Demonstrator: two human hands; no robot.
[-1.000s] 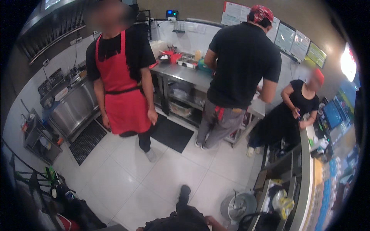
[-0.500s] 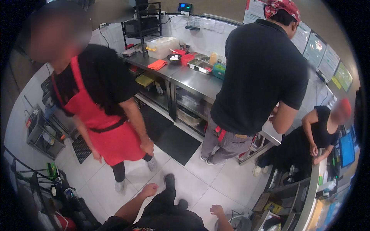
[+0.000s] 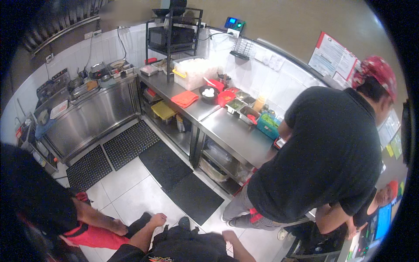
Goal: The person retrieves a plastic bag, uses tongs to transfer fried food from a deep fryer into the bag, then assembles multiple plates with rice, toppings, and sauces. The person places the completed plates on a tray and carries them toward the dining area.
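Observation:
My left hand hangs low in front of me with its fingers curled in, and nothing shows in it. Lower right, my right hand is down by my dark clothing; its fingers are too small and blurred to read. Neither hand touches the steel counter ahead. On that counter lie an orange cloth, a dark bowl of white eggs, metal pans of food, a yellowish squeeze bottle and a teal basket of greens.
A person in a black shirt bends over the counter's right end. Close on my left stands a person in a red apron. Farther right is another person. Black mats cover floor tiles before the counter; a steel station stands far left.
My view has turned left and moved closer to the counter. The red-aproned person has slid to the lower left edge, uncovering the steel station. My left hand sits slightly farther left.

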